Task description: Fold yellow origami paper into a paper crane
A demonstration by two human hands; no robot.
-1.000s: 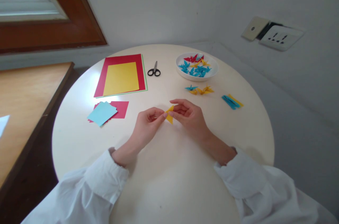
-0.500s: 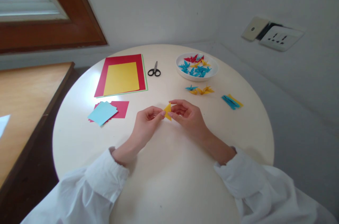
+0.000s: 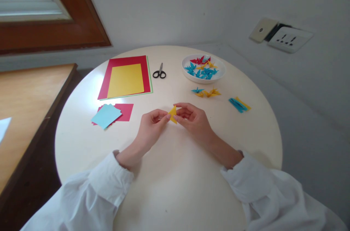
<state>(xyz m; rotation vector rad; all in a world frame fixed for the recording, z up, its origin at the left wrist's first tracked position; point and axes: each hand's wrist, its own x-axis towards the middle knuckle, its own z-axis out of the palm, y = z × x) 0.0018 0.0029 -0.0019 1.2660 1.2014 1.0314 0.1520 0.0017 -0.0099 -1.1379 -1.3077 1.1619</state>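
The small yellow paper [image 3: 173, 114] sits between the left hand [image 3: 153, 124] and right hand [image 3: 197, 121], both pinching it, and could crease askew or tear if the 2 pull unevenly.

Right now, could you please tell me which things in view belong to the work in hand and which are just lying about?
Likely part of the work:
folded yellow paper, pinched by the left hand and right hand
paper birds in and near the white dish
narrow blue and yellow pieces
small paper sheets
large sheets
scissors, untouched

Apparently incidental:
wall socket
window frame
wooden tabletop
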